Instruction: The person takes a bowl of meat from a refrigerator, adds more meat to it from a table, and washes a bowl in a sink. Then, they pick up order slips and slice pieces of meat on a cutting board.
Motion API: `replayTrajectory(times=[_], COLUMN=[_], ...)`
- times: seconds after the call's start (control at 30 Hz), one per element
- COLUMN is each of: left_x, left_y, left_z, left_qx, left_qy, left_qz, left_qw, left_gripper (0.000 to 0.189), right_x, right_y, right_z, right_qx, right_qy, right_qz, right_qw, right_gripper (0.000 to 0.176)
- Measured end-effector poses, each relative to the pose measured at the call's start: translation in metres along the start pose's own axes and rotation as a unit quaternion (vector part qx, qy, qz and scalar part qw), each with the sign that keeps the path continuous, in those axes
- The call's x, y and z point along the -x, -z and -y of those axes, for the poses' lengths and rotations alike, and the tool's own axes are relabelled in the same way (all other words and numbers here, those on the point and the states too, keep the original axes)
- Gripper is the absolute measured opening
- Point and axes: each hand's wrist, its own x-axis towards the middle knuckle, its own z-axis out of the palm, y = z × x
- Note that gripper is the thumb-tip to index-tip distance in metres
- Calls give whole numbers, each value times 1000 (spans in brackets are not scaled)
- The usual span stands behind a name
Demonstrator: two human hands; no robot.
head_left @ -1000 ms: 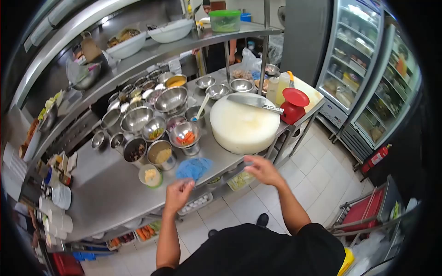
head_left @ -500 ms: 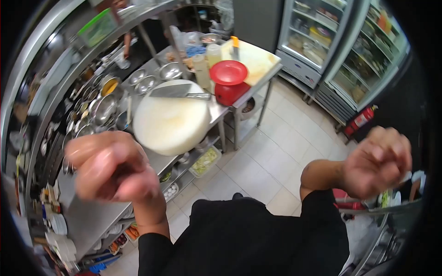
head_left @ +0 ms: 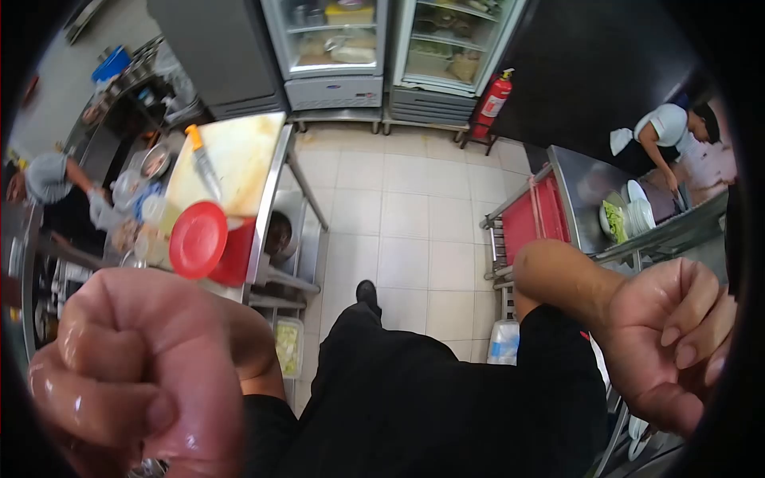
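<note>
My left hand point(head_left: 139, 370) is raised close to the camera at the lower left, wet and shiny, its fingers curled into a loose fist with no object visible in it. At the right, my right hand point(head_left: 673, 342) is also raised, palm partly turned up, fingers bent inward, and nothing shows in it. Beyond my left hand, a red plate point(head_left: 198, 239) rests on a red container at the edge of a steel table. Behind it, a knife with an orange handle point(head_left: 204, 163) lies on a white cutting board point(head_left: 247, 151).
Glass-door fridges point(head_left: 331, 48) line the far wall, with a fire extinguisher point(head_left: 492, 103) beside them. A co-worker point(head_left: 665, 135) bends over the right counter point(head_left: 586, 207); another person point(head_left: 56, 179) works at the left. Tiled floor point(head_left: 402, 215) runs between the tables.
The view has swung right, and the round white board and cleaver have left it. Both hands are lower and look larger. Co-workers at both sides show more clearly, and a shoe is further forward.
</note>
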Motion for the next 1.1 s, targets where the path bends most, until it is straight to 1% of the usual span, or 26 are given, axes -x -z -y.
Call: replayTrajectory(times=[0.03, 0.07, 0.1, 0.13, 0.17, 0.23, 0.27, 0.3, 0.33, 0.37, 0.4, 0.43, 0.47, 0.5, 0.53, 0.57, 0.63, 0.67, 0.7, 0.77, 0.83, 1.1], left_x=[1, 4, 9, 13, 17, 21, 23, 21, 16, 11, 5, -2, -10, -15, -14, -13, -14, -15, -15, -16, -15, -13], left_y=[0, -9, -23, -32, -36, -42, -59, -54, -42, -33, -31, -23, -13, -9, -15, -18, -27, -33, -39, -55, -71, -107], left_z=[16, 31, 45, 57, 69, 90, 96, 102, 102, 101, 101, 92, 76, 61, 52, 40, 12, -2, -16, -42, -63, -127], left_qx=[13, 25, -3, -33, -29, -113, -200, -213, -173, -136, -79, -104, -143, -184, -123, -136, -201, -232, -264, -322, -374, -507], left_qy=[-6, -9, -8, -5, -7, -46, -73, -80, -67, -58, -80, -97, -75, -56, -85, -103, -136, -150, -165, -191, -216, -314], left_qz=[29, 19, -8, -32, -36, -18, -41, -39, -31, -22, -11, -6, -17, -30, -12, 5, 30, 43, 55, 77, 93, 124], left_qw=[999, 999, 1000, 999, 999, 992, 976, 973, 982, 989, 994, 990, 987, 981, 989, 985, 970, 960, 949, 924, 897, 793], left_gripper=[52, 52, 54, 56, 56, 55, 53, 53, 51, 50, 44, 44, 41, 39, 35, 35, 35, 35, 35, 34, 34, 34], right_x=[1, 2, 2, 3, 3, 3, 4, 5, 8, 11, 15, 17, 19, 22, 25, 27, 32, 32, 32, 34, 39, 66], right_y=[-3, -7, -12, -20, -25, -32, -33, -36, -38, -40, -39, -40, -42, -44, -46, -46, -45, -60, -66, -73, -83, -117], right_z=[-10, -22, -36, -47, -59, -87, -99, -109, -120, -132, -146, -160, -171, -181, -193, -205, -228, -230, -236, -244, -250, -234], right_qx=[11, 30, 45, 91, 92, 37, 28, 7, -17, -37, -61, -90, -122, -146, -172, -210, -364, -377, -402, -359, -387, -493], right_qy=[8, 34, 59, 68, 74, 94, 92, 61, 28, 22, 47, 71, 64, 49, 38, 27, -37, -43, -61, -56, -44, -81], right_qz=[5, -3, -13, -32, -30, -57, -57, -60, -65, -71, -60, -51, -59, -26, 5, -5, -88, -128, -137, -92, -67, -109], right_qw=[1000, 999, 997, 993, 993, 993, 994, 996, 997, 997, 995, 992, 989, 988, 984, 977, 927, 916, 903, 927, 919, 859], right_gripper=[24, 23, 21, 17, 17, 17, 17, 17, 17, 17, 17, 16, 16, 14, 13, 13, 12, 9, 9, 9, 12, 13])
